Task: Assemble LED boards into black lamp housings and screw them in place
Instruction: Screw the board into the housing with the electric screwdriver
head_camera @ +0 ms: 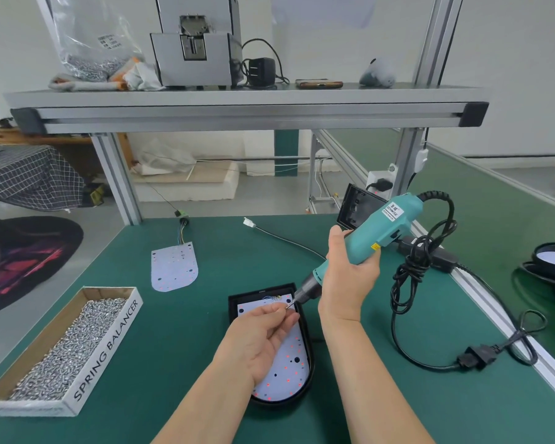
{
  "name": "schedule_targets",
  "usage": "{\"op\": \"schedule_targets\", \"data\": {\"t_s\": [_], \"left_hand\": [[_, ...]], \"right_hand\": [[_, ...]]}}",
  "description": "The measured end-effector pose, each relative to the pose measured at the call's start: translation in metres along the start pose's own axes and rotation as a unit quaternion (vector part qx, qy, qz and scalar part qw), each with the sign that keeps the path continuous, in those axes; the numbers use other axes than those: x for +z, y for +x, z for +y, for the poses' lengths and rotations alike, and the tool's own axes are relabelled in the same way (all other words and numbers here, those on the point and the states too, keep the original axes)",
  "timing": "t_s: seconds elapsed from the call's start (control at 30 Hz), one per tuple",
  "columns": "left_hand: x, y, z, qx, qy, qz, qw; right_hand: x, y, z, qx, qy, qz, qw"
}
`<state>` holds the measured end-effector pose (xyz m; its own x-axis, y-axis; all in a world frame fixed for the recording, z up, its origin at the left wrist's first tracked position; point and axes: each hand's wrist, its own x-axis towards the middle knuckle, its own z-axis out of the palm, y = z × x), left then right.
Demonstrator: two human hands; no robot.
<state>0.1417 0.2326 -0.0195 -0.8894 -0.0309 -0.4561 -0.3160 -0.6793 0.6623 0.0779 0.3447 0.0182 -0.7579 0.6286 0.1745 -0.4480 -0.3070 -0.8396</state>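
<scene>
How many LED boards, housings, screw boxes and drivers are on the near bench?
LED boards: 2, loose, seated
Housings: 2, near, upright at back
Screw boxes: 1
Drivers: 1
Total: 6

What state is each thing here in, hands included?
left hand: pinches a screw at the bit tip.
right hand: grips the electric screwdriver, tilted bit-down.
LED board: seated in the black lamp housing.
spare LED board: loose on the mat.
screw box: open, full.
power plug: unplugged, on the mat.
</scene>
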Motion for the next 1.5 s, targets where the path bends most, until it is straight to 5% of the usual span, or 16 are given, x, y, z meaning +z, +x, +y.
{"op": "schedule_targets", "data": {"t_s": [0.53,0.77,1.0,1.3,1.5], "left_hand": [[-0.003,0.000,-0.002,0.008,0.014,-0.015,1.000],[-0.004,-0.002,-0.002,0.023,0.012,-0.018,1.000],[-0.001,-0.003,-0.008,0.055,0.020,-0.012,0.998],[-0.002,-0.002,-0.009,0.080,0.056,-0.019,0.995],[-0.009,-0.004,0.002,0.099,0.173,0.014,0.980]], "right_hand": [[-0.003,-0.003,0.000,0.029,-0.037,0.026,0.999],[-0.023,0.006,-0.010,0.024,0.026,-0.073,0.997],[-0.015,-0.001,-0.012,-0.015,0.019,0.031,0.999],[-0.016,0.003,-0.009,-0.002,0.004,0.053,0.999],[-0.014,0.009,-0.015,-0.004,0.013,0.046,0.999]]}}
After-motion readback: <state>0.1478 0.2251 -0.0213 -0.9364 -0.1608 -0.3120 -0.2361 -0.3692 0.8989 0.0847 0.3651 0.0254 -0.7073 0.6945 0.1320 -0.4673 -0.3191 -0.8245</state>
